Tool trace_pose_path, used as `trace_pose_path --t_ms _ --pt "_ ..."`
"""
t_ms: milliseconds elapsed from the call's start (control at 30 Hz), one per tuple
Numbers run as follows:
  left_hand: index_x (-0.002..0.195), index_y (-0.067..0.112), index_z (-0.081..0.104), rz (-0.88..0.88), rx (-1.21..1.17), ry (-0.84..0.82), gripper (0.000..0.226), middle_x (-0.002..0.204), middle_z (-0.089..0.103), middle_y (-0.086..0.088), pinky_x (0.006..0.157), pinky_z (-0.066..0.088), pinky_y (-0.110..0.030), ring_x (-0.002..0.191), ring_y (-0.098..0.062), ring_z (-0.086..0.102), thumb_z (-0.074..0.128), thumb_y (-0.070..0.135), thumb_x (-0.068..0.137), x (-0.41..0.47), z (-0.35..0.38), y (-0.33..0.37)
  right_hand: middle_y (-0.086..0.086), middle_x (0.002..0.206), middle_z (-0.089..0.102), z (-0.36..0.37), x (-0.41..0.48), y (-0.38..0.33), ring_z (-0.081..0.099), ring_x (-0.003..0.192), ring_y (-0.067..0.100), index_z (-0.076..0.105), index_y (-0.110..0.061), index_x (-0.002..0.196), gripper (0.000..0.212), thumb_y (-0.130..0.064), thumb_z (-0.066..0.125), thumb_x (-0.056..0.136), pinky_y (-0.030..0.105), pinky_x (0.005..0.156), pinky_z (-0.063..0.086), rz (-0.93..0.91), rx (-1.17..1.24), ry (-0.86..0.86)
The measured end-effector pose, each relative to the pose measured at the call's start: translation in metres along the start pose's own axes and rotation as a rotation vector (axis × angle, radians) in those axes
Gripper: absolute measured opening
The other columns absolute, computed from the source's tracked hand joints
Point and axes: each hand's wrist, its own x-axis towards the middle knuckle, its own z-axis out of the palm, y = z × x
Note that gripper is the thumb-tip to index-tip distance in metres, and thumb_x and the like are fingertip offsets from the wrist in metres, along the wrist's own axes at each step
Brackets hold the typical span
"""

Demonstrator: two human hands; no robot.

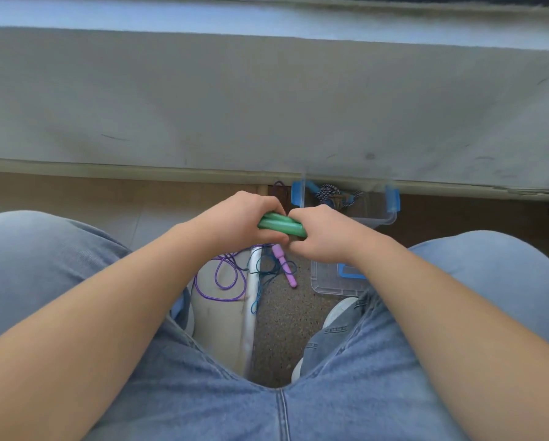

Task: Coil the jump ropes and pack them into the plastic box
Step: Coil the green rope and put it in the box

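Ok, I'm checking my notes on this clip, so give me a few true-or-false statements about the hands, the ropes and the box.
1. Both the left hand and the right hand hold the green handles. True.
2. The purple rope is packed in the box. False: it lies on the floor.
3. A blue-and-white rope is in the box. True.
4. The box is closed. False: it is open, and what looks like its lid lies on the floor.
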Motion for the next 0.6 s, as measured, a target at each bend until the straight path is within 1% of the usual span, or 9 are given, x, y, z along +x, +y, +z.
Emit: trace_pose_path --t_ms 100,167,267,333,400,433,467,533,600 --pt "0.108 0.023 0.056 0.024 0.059 -0.012 0.042 0.089 0.062 0.004 0.070 0.045 -0.032 0.082 -0.018 0.057 0.071 0.052 0.082 0.003 0.009 0.002 -0.007 0.074 0.048 0.003 0.003 -0.001 0.054 0.074 0.022 0.040 -0.028 0.074 0.027 -0.037 0.061 0.089 0.031 0.064 0.041 0.003 -0.075 0.000" --pt "0.110 0.021 0.052 0.029 0.026 -0.027 0.044 0.087 0.060 0.005 0.069 0.045 -0.032 0.081 -0.019 0.057 0.071 0.051 0.083 0.004 0.013 0.003 -0.005 0.077 0.050 0.000 0.004 -0.002 0.052 0.074 0.022 0.046 -0.025 0.081 0.020 -0.036 0.059 0.091 0.030 0.065 0.039 0.019 -0.120 -0.037" --pt "0.120 0.024 0.051 0.011 -0.091 -0.025 0.046 0.089 0.058 0.010 0.066 0.039 -0.019 0.075 -0.006 0.055 0.072 0.045 0.085 0.005 0.005 -0.001 0.002 0.082 0.056 -0.008 0.006 0.001 0.053 0.077 0.025 0.051 -0.019 0.083 0.017 -0.032 0.054 0.094 0.031 0.064 0.038 0.058 -0.173 -0.056" --pt "0.118 0.025 0.054 -0.016 -0.131 0.081 0.031 0.077 0.057 0.014 0.058 0.034 -0.012 0.066 0.004 0.053 0.064 0.039 0.093 0.006 -0.004 -0.003 0.002 0.075 0.054 -0.014 0.006 0.007 0.053 0.073 0.025 0.050 -0.019 0.074 0.027 -0.034 0.053 0.096 0.032 0.062 0.036 0.121 -0.016 -0.012" --pt "0.112 0.022 0.055 -0.058 -0.237 0.347 0.016 0.064 0.053 0.011 0.054 0.031 -0.021 0.057 0.003 0.050 0.049 0.032 0.102 0.007 -0.008 -0.003 -0.002 0.063 0.050 -0.021 0.004 0.010 0.048 0.059 0.018 0.049 -0.018 0.065 0.036 -0.035 0.056 0.096 0.032 0.057 0.034 0.210 0.343 0.095" --pt "0.111 0.020 0.055 -0.086 -0.277 0.466 0.017 0.060 0.049 0.010 0.055 0.029 -0.025 0.054 0.001 0.049 0.043 0.030 0.105 0.008 -0.008 -0.001 -0.002 0.059 0.048 -0.024 0.004 0.011 0.044 0.055 0.016 0.049 -0.018 0.064 0.037 -0.034 0.057 0.095 0.031 0.056 0.034 0.264 0.508 0.167" --pt "0.112 0.020 0.055 -0.106 -0.259 0.500 0.019 0.059 0.048 0.010 0.056 0.028 -0.028 0.053 0.001 0.049 0.039 0.029 0.105 0.009 -0.007 0.002 -0.001 0.059 0.048 -0.026 0.007 0.012 0.044 0.054 0.017 0.050 -0.018 0.065 0.035 -0.034 0.058 0.094 0.030 0.056 0.036 0.317 0.609 0.243" --pt "0.114 0.020 0.052 -0.098 -0.087 0.349 0.021 0.065 0.057 0.005 0.060 0.033 -0.032 0.060 -0.001 0.059 0.036 0.032 0.105 0.012 0.003 0.012 0.004 0.066 0.054 -0.023 0.014 0.013 0.050 0.064 0.025 0.054 -0.017 0.070 0.028 -0.033 0.056 0.093 0.032 0.060 0.040 0.406 0.573 0.321" --pt "0.108 0.018 0.048 -0.054 0.157 0.192 0.023 0.082 0.065 -0.011 0.063 0.042 -0.038 0.078 -0.033 0.065 0.034 0.036 0.104 0.015 0.020 0.021 0.013 0.086 0.065 -0.013 0.020 0.013 0.059 0.083 0.033 0.066 -0.011 0.089 0.025 -0.032 0.054 0.094 0.033 0.067 0.040 0.458 0.316 0.255"
